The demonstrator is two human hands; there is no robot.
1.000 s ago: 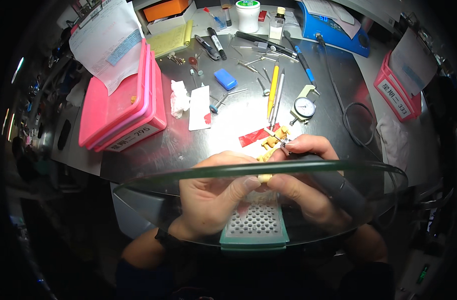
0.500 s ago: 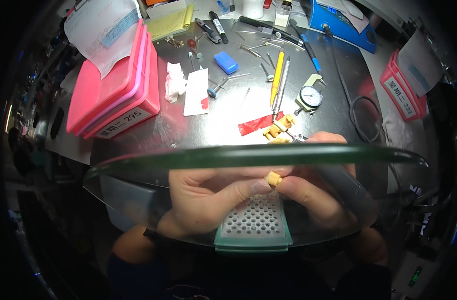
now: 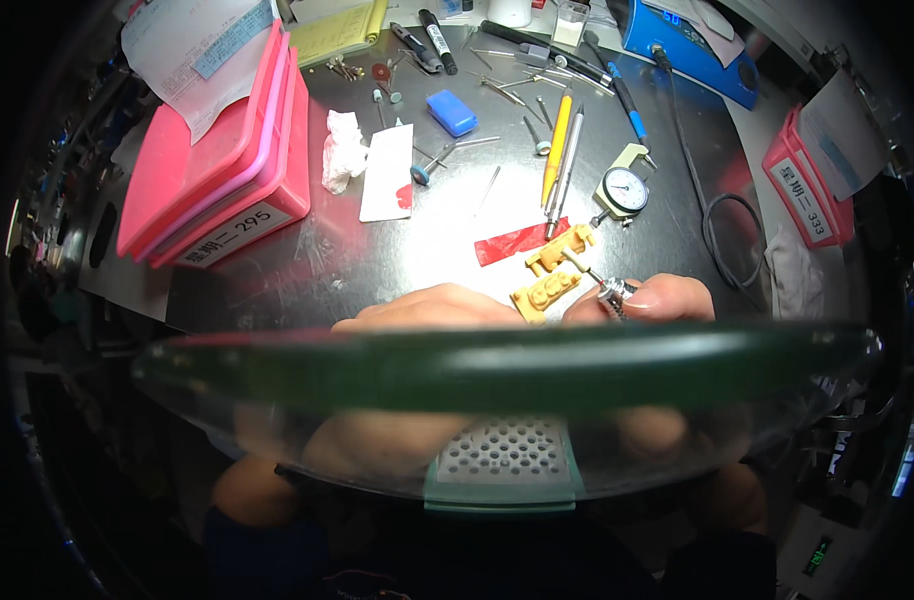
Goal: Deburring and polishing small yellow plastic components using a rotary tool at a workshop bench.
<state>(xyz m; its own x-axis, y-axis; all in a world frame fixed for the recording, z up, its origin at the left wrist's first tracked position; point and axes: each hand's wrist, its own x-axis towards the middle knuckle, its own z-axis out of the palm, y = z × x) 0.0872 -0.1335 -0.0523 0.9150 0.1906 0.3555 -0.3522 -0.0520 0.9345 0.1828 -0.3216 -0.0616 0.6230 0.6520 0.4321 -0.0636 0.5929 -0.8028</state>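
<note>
My left hand [image 3: 427,308] lies curled just behind the green rim of a clear curved shield [image 3: 497,365]. Its fingertips are hidden by the rim, so what it grips is not visible. My right hand [image 3: 662,297] pinches a metal rotary handpiece [image 3: 610,292], whose thin bur points up-left toward two yellow tooth models. One yellow model [image 3: 545,290] lies by my left knuckles and the other [image 3: 560,247] sits just beyond it. Through the shield both hands show only as blurs above a green perforated tray [image 3: 504,465].
Stacked pink boxes [image 3: 217,170] stand at the left and another pink box [image 3: 812,180] at the right. A dial gauge [image 3: 625,190], yellow pen [image 3: 557,150], red strip [image 3: 517,242], white card [image 3: 387,172], tissue [image 3: 342,150], blue block [image 3: 451,112] and black cable [image 3: 722,240] lie on the metal bench.
The view has tipped, so the shield rim now covers most of both hands. The small yellow piece seen between my fingers half a second ago is out of sight.
</note>
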